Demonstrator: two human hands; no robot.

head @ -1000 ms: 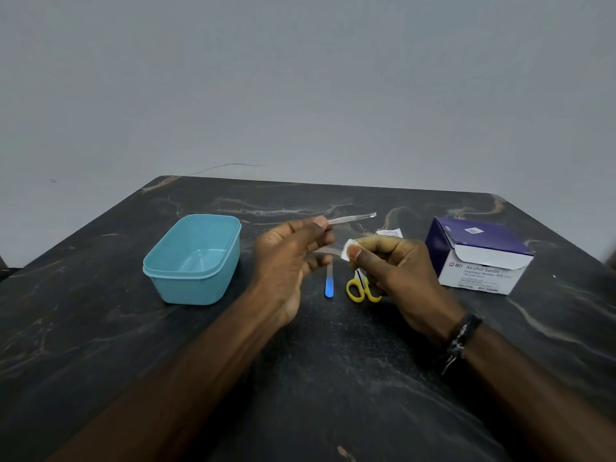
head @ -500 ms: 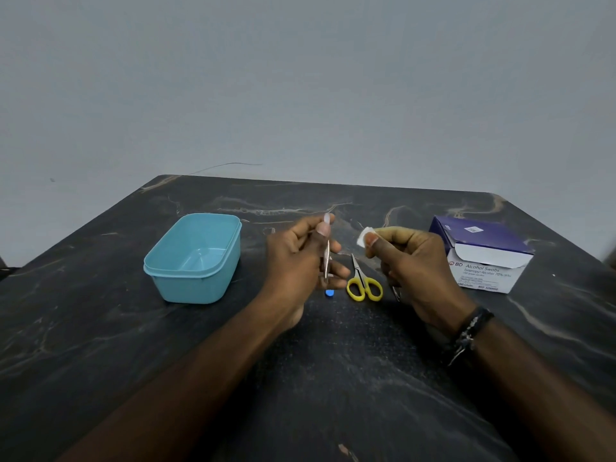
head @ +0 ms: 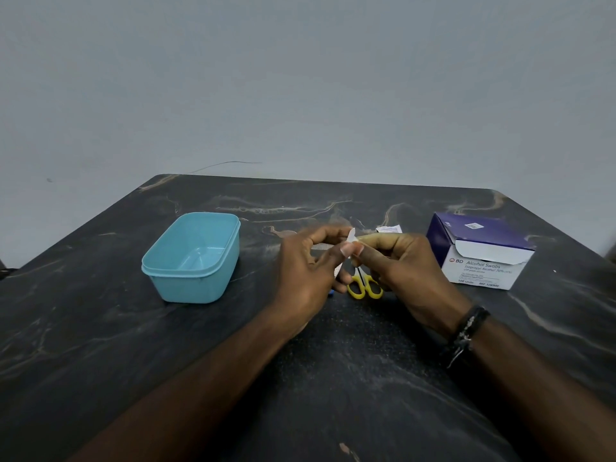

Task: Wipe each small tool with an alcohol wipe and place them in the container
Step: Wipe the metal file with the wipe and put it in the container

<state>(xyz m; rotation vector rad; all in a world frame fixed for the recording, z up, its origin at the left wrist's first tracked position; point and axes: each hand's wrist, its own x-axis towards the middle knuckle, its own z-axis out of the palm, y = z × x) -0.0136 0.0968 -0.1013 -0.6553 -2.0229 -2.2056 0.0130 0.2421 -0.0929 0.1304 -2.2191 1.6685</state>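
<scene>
Between tub and box, mid-worktop: left hand (head: 310,271) pinches a slim metal tool (head: 337,269), held upright, probably to bare its length. Right hand (head: 396,258) pinches a white wipe (head: 351,236) against its top. Tool: thin, silvery, mostly hidden. Yellow scissors (head: 364,287) lie below; blue tub (head: 193,256) holds nothing; swab box (head: 480,253) open, right.

hands (head: 353,261) now together, wipe (head: 351,235) on tweezers (head: 338,268)

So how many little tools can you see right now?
3. Metal tweezers in the left hand, yellow scissors on the table under the hands, and a blue-tipped tool peeking below the left hand. Others may be hidden.
</scene>
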